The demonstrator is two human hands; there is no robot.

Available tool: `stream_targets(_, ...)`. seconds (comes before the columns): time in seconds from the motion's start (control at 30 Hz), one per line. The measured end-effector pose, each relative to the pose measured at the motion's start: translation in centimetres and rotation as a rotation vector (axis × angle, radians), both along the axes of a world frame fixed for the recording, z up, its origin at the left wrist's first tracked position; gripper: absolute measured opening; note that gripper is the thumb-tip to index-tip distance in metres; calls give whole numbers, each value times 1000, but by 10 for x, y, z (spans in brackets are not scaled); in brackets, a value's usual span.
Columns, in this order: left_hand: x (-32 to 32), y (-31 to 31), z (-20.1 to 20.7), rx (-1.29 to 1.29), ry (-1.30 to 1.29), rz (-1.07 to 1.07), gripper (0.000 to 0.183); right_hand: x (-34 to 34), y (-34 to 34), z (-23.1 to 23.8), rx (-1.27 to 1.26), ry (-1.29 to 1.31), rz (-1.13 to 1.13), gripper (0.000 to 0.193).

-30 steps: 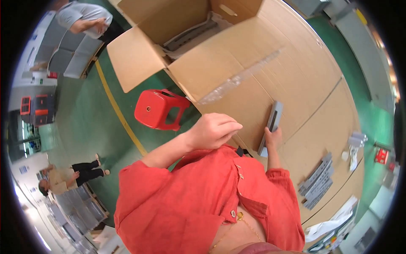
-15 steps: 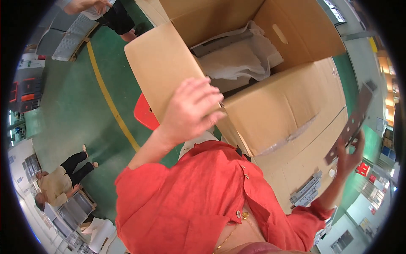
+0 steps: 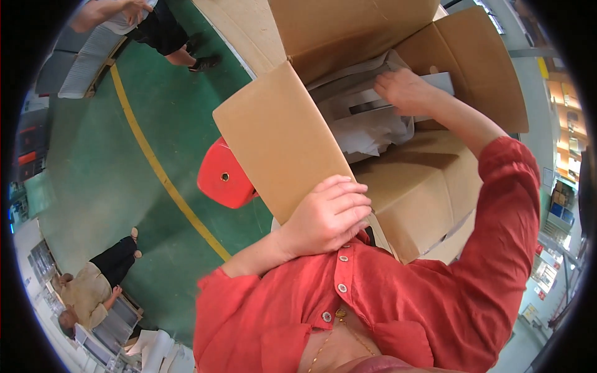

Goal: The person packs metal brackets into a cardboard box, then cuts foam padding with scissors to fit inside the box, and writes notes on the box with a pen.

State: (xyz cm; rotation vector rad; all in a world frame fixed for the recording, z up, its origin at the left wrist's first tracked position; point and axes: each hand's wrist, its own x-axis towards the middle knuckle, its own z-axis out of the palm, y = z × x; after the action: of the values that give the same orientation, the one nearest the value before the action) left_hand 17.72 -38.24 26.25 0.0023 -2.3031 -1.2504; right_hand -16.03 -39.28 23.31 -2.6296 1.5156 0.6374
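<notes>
The flat grey panel point(image 3: 435, 84) lies inside the open cardboard box point(image 3: 429, 193), on crumpled white wrapping point(image 3: 373, 127); seat it level and keep the near flap point(image 3: 280, 137) folded clear. The right hand point(image 3: 407, 90) reaches in at full arm's stretch, fingers curled over the panel's edge. The left hand point(image 3: 326, 217) grips the flap's lower edge, fingers wrapped closed.

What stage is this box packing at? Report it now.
Done: the cardboard box is open, with white wrapping and grey flat parts inside. In hand: the right hand presses a grey part into the box while the left hand holds the near flap. Left: the flaps are not yet shut.
</notes>
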Motion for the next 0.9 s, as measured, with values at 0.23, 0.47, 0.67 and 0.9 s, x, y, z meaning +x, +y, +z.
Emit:
stream_targets(0.23,-2,-4,-13,97,73,-50,21,-26,-18,-101,36,-227,32,53)
stream_targets(0.47,-3,-7,-13,119,51,-47,16,-29,-23,-140,-71,-435,74,40)
stream_targets(0.67,-4,-7,-14,119,38,-55,16,-24,-7,-166,-35,-279,-61,46)
stream_targets(0.9,-8,-6,-15,80,38,-17,14,-26,-3,-168,-111,-230,0,49)
